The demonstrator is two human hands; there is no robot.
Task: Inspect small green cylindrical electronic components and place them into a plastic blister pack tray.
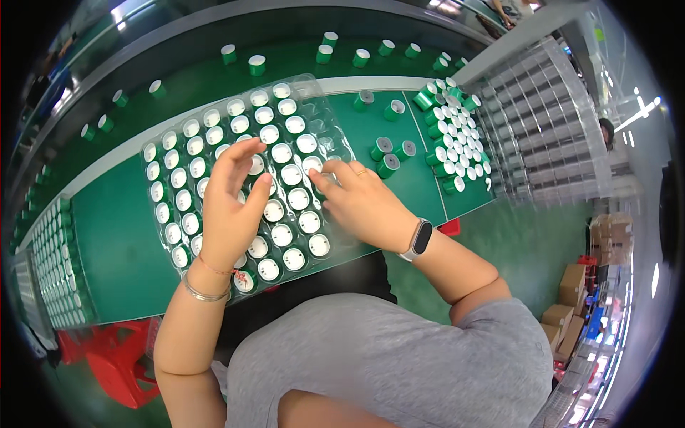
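A clear plastic tray (330, 127) lies in front of me, its pockets filled in rows with green cylinders that have white round tops (269, 133). Above the middle of it is my left hand (239, 189), thumb apart from the fingers, with nothing seen in its grasp. My right hand (360, 200) reaches in from the right side. Its thumb and bent forefinger are closed at the edge of one green cylinder (312, 164) in the last filled column. Its other fingers curl over the tray, partly hiding nearby pockets.
Several grey-topped green cylinders (389, 165) stand right of the tray. Beyond them is a cluster of white-topped cylinders (460, 139) beside a stack of clear trays (549, 128). Other cylinders (257, 65) stand on the far green strip. A full tray (61, 264) and red stool (121, 364) are left.
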